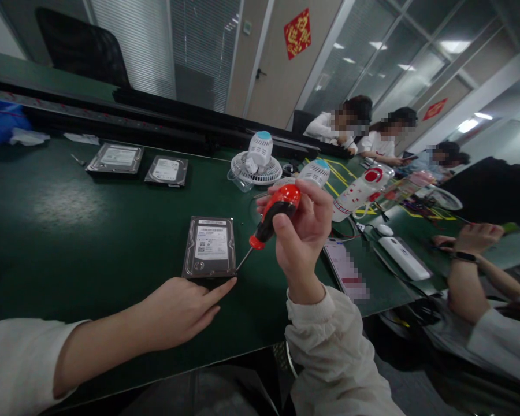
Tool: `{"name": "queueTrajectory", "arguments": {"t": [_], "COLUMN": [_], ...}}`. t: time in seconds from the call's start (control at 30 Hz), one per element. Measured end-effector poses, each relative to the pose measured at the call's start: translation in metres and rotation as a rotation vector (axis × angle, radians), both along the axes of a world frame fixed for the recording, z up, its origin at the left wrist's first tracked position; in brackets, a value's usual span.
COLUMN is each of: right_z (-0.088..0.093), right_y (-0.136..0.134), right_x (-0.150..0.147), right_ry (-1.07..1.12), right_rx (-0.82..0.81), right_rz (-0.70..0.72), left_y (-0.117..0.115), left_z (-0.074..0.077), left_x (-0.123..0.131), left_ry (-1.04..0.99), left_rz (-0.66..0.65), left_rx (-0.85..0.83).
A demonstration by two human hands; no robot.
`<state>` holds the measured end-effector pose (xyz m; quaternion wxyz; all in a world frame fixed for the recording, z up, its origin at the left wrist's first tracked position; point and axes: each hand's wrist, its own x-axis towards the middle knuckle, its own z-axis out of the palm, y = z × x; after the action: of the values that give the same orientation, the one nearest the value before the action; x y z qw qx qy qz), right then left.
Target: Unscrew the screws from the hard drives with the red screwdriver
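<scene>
Pale sleeve (pixel 335 346) foremost, the raised right hand (pixel 302 242) grips a screwdriver (pixel 279 211); left hand (pixel 186 303), unclenched, points beside a hard drive (pixel 210 249).

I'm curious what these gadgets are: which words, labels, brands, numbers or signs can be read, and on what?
None is clear enough to quote.
Near hard drive: label print too small.
Left far drive: label too small.
Right far drive: label too small.
Red door sign: gold characters, too indistinct.
Farther red sign: blurred.
White bottle: red markings, blurred.
Phone: screen partly pixelated, unreadable.
</scene>
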<state>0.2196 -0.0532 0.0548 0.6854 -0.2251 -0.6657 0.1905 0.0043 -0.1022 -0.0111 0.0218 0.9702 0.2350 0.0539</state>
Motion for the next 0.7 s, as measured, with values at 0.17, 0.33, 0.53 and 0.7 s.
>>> {"name": "queueTrajectory", "arguments": {"t": [0.17, 0.33, 0.53, 0.7], "right_z": [-0.0014, 0.0004, -0.0002, -0.0005], "right_y": [0.0011, -0.0029, 0.0017, 0.0003], "right_x": [0.0011, 0.0017, 0.0002, 0.0019], "right_ry": [0.0, -0.025, 0.017, -0.049], "right_rx": [0.014, -0.031, 0.065, -0.002], "right_rz": [-0.085, 0.073, -0.027, 0.032], "left_y": [0.0006, 0.0004, 0.0012, 0.0], "left_z": [0.0001, 0.0, -0.0016, 0.0011], "left_x": [0.0001, 0.0002, 0.0003, 0.0002], "left_ry": [-0.014, -0.01, -0.007, 0.023], "left_rz": [0.005, 0.002, 0.011, 0.013], "left_rx": [-0.013, -0.018, -0.043, -0.056]}}
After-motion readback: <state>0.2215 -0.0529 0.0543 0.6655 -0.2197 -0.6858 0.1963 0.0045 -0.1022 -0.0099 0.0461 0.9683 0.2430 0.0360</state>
